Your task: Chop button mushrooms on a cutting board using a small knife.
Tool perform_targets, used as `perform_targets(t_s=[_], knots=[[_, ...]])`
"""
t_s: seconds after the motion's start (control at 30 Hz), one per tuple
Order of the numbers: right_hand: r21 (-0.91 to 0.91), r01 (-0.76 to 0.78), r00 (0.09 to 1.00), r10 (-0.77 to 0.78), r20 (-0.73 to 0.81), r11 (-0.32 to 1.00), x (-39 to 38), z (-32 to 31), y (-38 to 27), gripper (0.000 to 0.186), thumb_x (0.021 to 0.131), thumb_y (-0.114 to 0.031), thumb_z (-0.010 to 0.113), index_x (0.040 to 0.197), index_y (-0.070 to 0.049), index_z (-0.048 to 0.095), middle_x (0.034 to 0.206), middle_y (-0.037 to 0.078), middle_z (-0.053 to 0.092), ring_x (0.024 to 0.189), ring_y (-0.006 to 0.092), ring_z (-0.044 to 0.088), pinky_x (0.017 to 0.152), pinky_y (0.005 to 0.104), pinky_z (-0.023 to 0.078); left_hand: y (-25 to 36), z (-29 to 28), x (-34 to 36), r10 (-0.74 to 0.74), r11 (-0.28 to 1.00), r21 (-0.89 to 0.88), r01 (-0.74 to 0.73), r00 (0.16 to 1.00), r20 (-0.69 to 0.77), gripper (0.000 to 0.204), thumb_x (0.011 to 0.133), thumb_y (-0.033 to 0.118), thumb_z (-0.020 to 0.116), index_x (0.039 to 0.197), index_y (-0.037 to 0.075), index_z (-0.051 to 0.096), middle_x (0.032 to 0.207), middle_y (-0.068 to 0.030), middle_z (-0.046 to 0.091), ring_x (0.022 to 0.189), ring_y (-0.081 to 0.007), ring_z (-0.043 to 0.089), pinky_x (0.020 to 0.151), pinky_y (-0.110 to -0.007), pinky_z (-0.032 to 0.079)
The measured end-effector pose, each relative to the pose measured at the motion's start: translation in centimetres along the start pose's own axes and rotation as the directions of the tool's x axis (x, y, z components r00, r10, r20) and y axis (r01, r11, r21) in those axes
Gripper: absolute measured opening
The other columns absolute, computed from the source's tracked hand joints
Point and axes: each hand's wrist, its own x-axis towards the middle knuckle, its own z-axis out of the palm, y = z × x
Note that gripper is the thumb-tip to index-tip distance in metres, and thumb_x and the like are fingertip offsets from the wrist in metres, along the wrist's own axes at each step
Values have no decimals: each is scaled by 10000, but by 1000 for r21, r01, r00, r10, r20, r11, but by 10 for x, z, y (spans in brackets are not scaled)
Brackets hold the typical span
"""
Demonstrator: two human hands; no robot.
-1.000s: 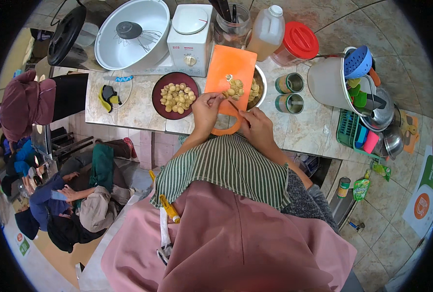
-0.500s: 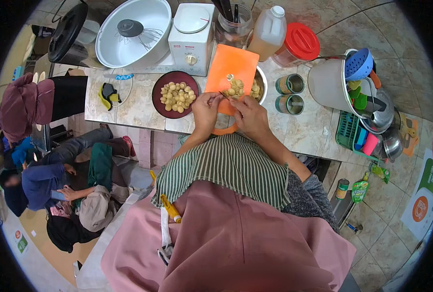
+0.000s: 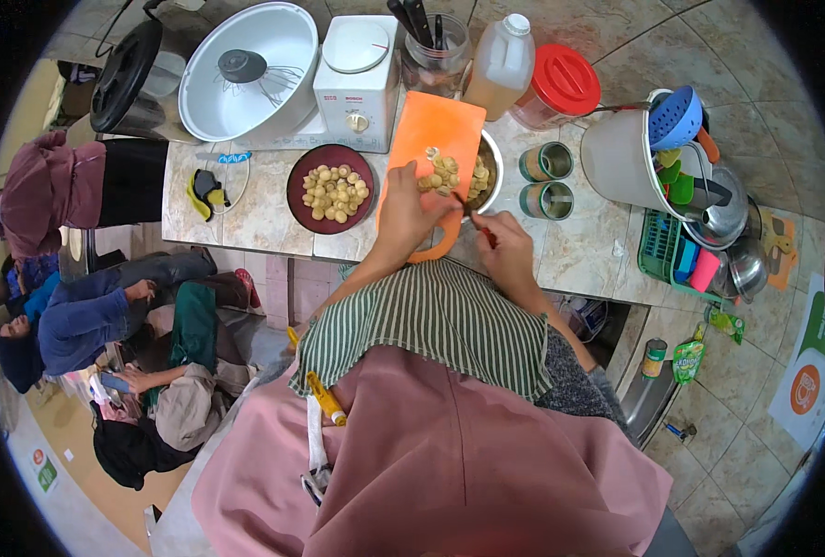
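Guiding the knife (image 3: 469, 214)
My right hand (image 3: 509, 249) is clamping it, best angling clear of my left hand (image 3: 405, 215), grip unclear.

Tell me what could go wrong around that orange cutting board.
The knife in the right hand is close to the left hand, so a slip might nick a finger. The mushroom slices lie loose on the orange cutting board, so a knock might scatter some past the metal bowl.

One orange cutting board (image 3: 450, 121), one maroon plate (image 3: 298, 210), two open tins (image 3: 537, 200), one jug (image 3: 502, 74)
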Motion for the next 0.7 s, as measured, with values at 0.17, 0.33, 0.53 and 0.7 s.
perform_targets(t_s=[0.17, 0.33, 0.53, 0.7], knots=[[43, -183, 968, 187, -168, 982, -13, -24, 6, 328, 819, 3, 693, 1145, -13, 727, 853, 111, 610, 724, 207, 616, 677, 292, 493, 19, 27, 17, -80, 924, 379, -46, 948, 308, 918, 724, 162, 879, 1414, -84, 324, 1313, -309, 410, 1075, -478, 606, 887, -477, 562], [104, -260, 933, 277, -230, 960, -22, -23, 10, 347, 826, -10, 659, 1165, -27, 727, 869, 125, 628, 722, 226, 632, 697, 315, 515, 3, 68, 17, 96, 946, 262, -189, 939, 330, 824, 742, 45, 780, 1422, -93, 336, 1309, -320, 416, 1074, -512, 595, 892, -487, 555], [158, -310, 910, 341, -236, 938, -24, -22, 15, 359, 824, -29, 665, 1178, -31, 727, 860, 109, 614, 748, 208, 632, 717, 312, 515, 30, 47, 15, 211, 863, 378, -335, 919, 333, 935, 691, 82, 846, 1439, -102, 315, 1355, -308, 413, 1148, -444, 569, 891, -458, 543], [180, -318, 904, 355, -237, 931, -23, -22, 15, 361, 826, -41, 668, 1182, -38, 727, 866, 106, 617, 760, 213, 634, 726, 314, 518, 23, 33, 23, 74, 781, 616, -103, 995, 72, 1030, 605, 185, 933, 1403, -89, 342, 1312, -278, 429, 1205, -405, 498, 907, -457, 523]])
